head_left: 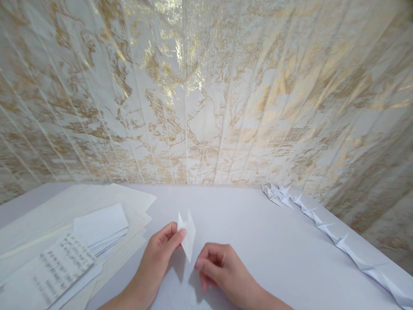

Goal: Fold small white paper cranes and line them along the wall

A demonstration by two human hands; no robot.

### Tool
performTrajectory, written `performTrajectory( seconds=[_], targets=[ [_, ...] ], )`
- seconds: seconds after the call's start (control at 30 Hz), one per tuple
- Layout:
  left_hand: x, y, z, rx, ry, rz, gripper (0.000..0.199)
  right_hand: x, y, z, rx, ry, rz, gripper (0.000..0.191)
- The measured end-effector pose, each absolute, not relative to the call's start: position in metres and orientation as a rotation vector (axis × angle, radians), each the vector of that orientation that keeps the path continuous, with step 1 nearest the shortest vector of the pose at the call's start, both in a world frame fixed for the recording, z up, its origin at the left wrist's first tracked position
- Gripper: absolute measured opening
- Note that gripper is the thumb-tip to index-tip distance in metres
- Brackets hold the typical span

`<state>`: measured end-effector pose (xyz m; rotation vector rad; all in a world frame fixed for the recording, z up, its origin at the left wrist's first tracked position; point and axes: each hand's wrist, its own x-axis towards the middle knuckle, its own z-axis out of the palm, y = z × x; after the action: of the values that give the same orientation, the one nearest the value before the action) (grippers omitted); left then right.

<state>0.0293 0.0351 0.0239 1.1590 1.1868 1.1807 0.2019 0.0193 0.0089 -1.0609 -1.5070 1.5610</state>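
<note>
A small piece of folded white paper [190, 236] with two upright points and a lower point is pinched between the thumb and fingers of my left hand [161, 249], above the table. Just right of it, my right hand [222, 269] is apart from the paper, its fingers curled and the thumb near the index fingertip. Whether something tiny is between those fingertips cannot be made out.
On the white table [238, 215], large pale sheets [135, 200], smaller white papers [100, 221] and a sheet with handwriting [66, 262] lie at the left. Several folded paper cranes [325, 228] line the right edge. A gold-patterned curtain [200, 107] hangs behind.
</note>
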Motion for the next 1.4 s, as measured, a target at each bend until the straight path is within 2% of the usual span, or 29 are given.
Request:
performTrajectory(
  seconds=[0.13,0.27,0.4,0.7,1.0,1.17,1.4],
  targets=[
    [0.038,0.026,0.017,1.171,1.071,1.056,0.04,0.208,0.03,0.008,-0.976,-1.38,1.264,0.017],
    [0.039,0.024,0.009,1.255,1.124,1.049,0.042,0.209,0.027,0.01,-0.899,-1.631,1.152,0.013],
    [0.036,0.025,0.009,1.329,1.155,1.015,0.042,0.206,0.022,0.015,-0.886,-1.675,1.132,0.015],
    [0.033,0.03,0.007,1.38,1.165,0.984,0.043,0.211,0.023,0.011,-0.847,-1.63,1.196,0.034],
    [0.033,0.028,0.009,1.456,1.131,0.983,0.042,0.209,0.028,0.008,-0.949,-1.5,1.219,0.004],
    [0.033,0.025,0.01,1.5,1.104,0.945,0.044,0.207,0.031,0.003,-1.035,-1.349,1.362,0.038],
    [0.036,0.024,0.009,1.495,1.067,0.896,0.039,0.206,0.033,-0.001,-1.044,-1.29,1.388,0.045]
  ],
)
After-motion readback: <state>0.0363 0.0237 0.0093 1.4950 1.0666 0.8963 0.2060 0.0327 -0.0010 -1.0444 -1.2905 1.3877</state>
